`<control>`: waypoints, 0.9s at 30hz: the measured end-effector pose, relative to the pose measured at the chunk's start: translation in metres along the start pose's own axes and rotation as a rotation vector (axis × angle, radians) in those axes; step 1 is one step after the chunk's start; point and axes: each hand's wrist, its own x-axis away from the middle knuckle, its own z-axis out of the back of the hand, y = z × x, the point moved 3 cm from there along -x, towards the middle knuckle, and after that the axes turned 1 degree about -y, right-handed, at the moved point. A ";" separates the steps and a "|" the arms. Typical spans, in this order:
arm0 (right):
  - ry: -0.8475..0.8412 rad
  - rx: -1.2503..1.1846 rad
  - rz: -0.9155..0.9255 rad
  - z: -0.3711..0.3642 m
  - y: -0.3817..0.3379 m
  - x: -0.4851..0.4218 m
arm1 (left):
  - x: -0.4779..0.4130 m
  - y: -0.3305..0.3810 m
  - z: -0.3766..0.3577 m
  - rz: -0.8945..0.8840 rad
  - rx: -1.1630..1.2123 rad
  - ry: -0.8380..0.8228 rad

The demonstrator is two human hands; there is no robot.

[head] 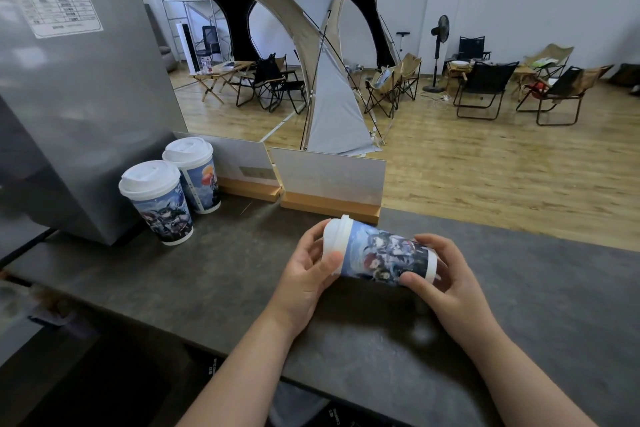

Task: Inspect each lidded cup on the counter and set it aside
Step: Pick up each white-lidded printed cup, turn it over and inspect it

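A lidded paper cup (381,255) with a cartoon print and a white lid lies on its side above the dark counter (214,284), lid pointing left. My left hand (308,270) grips the lid end with thumb and curled fingers. My right hand (446,274) holds the base end, thumb on the printed wall. Two more lidded cups stand upright at the left: the near cup (157,203) and the far cup (194,173), touching side by side.
A large grey metal machine (69,97) fills the left, right behind the two standing cups. Two white sign boards in wooden bases (329,184) stand at the counter's far edge. Beyond lie a wooden floor, a tent and folding chairs.
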 end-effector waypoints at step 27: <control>-0.059 -0.037 0.024 0.000 0.007 -0.002 | 0.002 0.004 0.001 0.027 -0.016 -0.011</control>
